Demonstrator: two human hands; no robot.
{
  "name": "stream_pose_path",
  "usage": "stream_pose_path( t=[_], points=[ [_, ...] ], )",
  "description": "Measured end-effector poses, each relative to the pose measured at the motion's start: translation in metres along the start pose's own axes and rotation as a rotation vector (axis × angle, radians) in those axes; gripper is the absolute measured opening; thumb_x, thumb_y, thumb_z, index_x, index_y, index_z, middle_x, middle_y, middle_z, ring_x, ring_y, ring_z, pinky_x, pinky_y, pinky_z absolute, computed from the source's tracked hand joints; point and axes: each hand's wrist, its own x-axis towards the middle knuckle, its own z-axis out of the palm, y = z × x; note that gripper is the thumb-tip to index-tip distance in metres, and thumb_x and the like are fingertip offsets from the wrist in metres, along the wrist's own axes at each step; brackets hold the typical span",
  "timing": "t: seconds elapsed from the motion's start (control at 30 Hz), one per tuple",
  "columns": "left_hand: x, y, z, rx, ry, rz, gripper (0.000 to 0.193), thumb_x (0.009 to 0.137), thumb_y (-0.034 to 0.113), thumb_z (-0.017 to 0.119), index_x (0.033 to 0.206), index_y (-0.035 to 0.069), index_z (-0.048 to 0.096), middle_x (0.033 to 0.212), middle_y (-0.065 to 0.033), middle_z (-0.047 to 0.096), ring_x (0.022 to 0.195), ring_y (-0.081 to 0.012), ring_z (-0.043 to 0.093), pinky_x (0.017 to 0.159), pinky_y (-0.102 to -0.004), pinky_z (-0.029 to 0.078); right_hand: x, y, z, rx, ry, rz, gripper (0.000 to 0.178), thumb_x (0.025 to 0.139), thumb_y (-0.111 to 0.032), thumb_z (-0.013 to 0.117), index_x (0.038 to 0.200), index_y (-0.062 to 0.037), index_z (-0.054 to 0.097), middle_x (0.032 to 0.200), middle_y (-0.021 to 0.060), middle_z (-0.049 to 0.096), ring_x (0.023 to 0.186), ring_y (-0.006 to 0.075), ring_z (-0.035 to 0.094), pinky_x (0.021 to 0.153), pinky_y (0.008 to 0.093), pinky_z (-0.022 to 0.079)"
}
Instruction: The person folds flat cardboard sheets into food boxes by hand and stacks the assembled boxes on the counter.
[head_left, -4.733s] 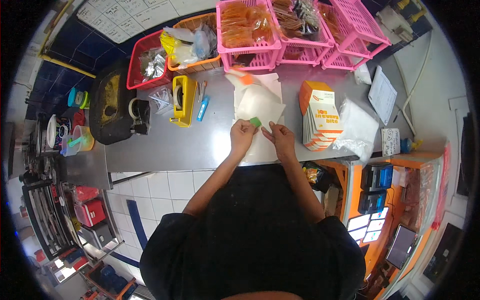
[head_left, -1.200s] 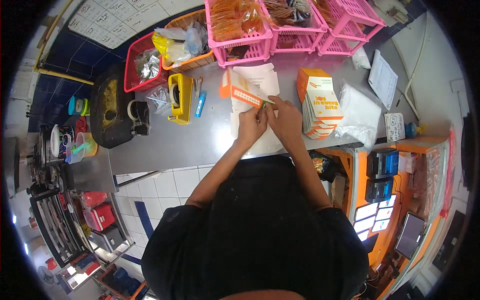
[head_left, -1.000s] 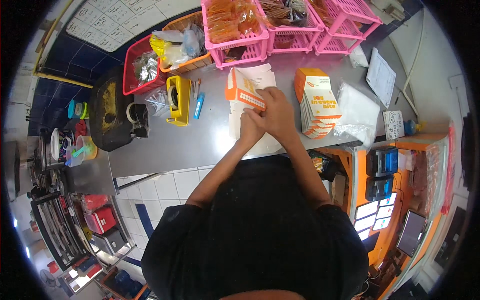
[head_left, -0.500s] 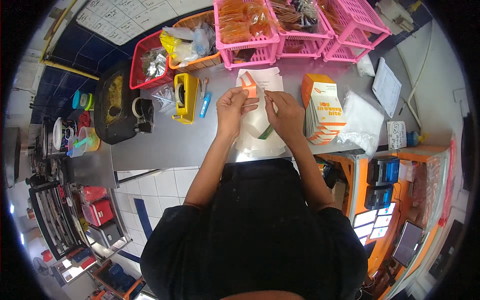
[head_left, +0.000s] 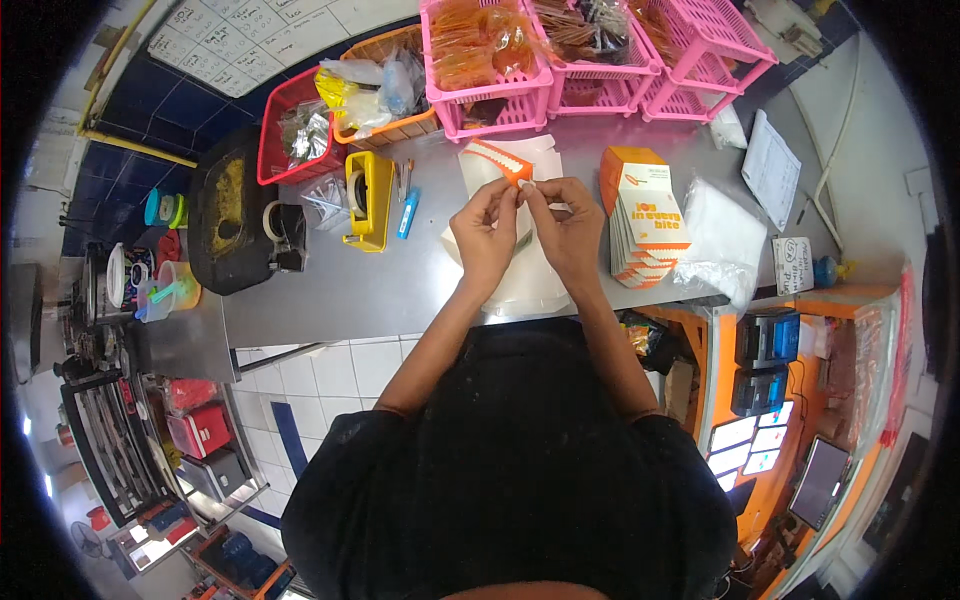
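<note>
My left hand (head_left: 487, 225) and my right hand (head_left: 566, 222) meet over the metal table, thumbs and fingertips pinched together. Between them is a piece of card with an orange-and-white edge (head_left: 497, 158), which sticks out beyond my fingertips toward the upper left. Much of the card is hidden behind my hands, so its full shape cannot be made out. Pale sheets (head_left: 540, 290) lie beneath my hands. To the right of my right hand stands a stack of folded orange-and-white printed cartons (head_left: 650, 210).
A yellow tape dispenser (head_left: 372, 205), a blue cutter (head_left: 408, 213) and a black tape dispenser (head_left: 288, 237) sit to the left. Pink racks (head_left: 492, 95) with packets, a red basket (head_left: 272, 150) and an orange basket (head_left: 395, 128) line the back. Clear plastic bags (head_left: 722, 245) lie right.
My hands have come together at the card, the left moving right. The orange edge now slants out to the upper left. The green patch below my right hand no longer shows.
</note>
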Motion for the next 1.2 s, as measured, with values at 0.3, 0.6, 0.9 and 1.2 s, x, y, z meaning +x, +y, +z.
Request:
stream_pose_path(
  t=[0.3,0.6,0.9,1.2],
  points=[
    [-0.003,0.011,-0.001,0.294,0.007,0.174,0.019,0.092,-0.001,0.066,0.110,-0.005,0.070,0.093,-0.0166,0.075,0.085,-0.0175,0.074,0.075,-0.0288,0.058,-0.002,-0.002,0.005,-0.050,0.053,-0.030,0.009,0.090,-0.007,0.073,0.091,0.0019,0.073,0.092,0.0094,0.068,0.082,0.0148,0.069,0.072,0.0292,0.059],
    [-0.001,0.017,-0.003,0.413,-0.003,0.411,0.027,0.088,-0.002,0.068,0.115,-0.005,0.069,0.094,-0.0185,0.074,0.082,-0.0244,0.075,0.072,-0.0322,0.057,-0.006,-0.004,0.001,-0.062,-0.014,-0.072,0.008,0.090,-0.006,0.072,0.092,0.0007,0.074,0.094,0.0120,0.068,0.085,0.0195,0.068,0.080,0.0314,0.055],
    [0.018,0.047,-0.036,-0.220,-0.148,-0.154,0.014,0.098,0.007,0.063,0.105,-0.004,0.067,0.093,-0.0080,0.073,0.080,-0.0103,0.066,0.078,-0.0243,0.052,0.017,-0.005,-0.021,-0.058,0.041,-0.078,0.034,0.095,-0.019,0.070,0.122,-0.0001,0.065,0.102,0.0110,0.070,0.091,0.0198,0.066,0.083,0.0326,0.052],
    [0.034,0.075,-0.049,0.216,-0.426,0.070,0.025,0.101,0.019,0.057,0.108,-0.003,0.068,0.084,-0.0103,0.071,0.072,-0.0155,0.067,0.068,-0.0296,0.053,-0.010,-0.021,-0.018,0.303,0.014,0.226,0.031,0.101,-0.025,0.064,0.118,0.0000,0.069,0.097,0.0053,0.073,0.081,0.0053,0.064,0.069,0.0204,0.052]
  ],
)
